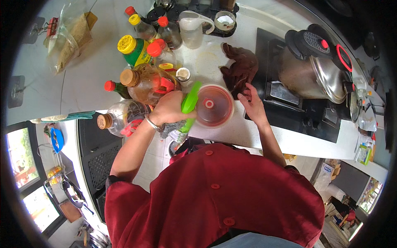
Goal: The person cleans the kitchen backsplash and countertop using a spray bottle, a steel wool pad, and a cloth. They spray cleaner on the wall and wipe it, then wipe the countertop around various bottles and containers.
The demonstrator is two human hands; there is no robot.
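Note:
My left hand [170, 107] is closed around a bright green plastic handle [190, 100], held at a slant above the counter's front edge. Below that fist hang a grey, mesh-like scouring pad [171, 128] and a white-and-green part [179, 135] bearing writing; how they join the handle is hidden. Just right of the fist sits a round container with a translucent, red-rimmed lid [215, 106]. My right hand [253, 105] has its fingers apart beside a crumpled dark brown cloth [239, 66]. Whether the fingertips touch the cloth I cannot tell.
Large cork-stoppered jars [149, 83] and several capped bottles [169, 32] crowd the left. A plastic measuring jug [192, 29] stands behind. To the right, a big steel pot [297, 71] sits on the black gas hob [310, 121]. A bag of grains [73, 40] hangs clipped at upper left.

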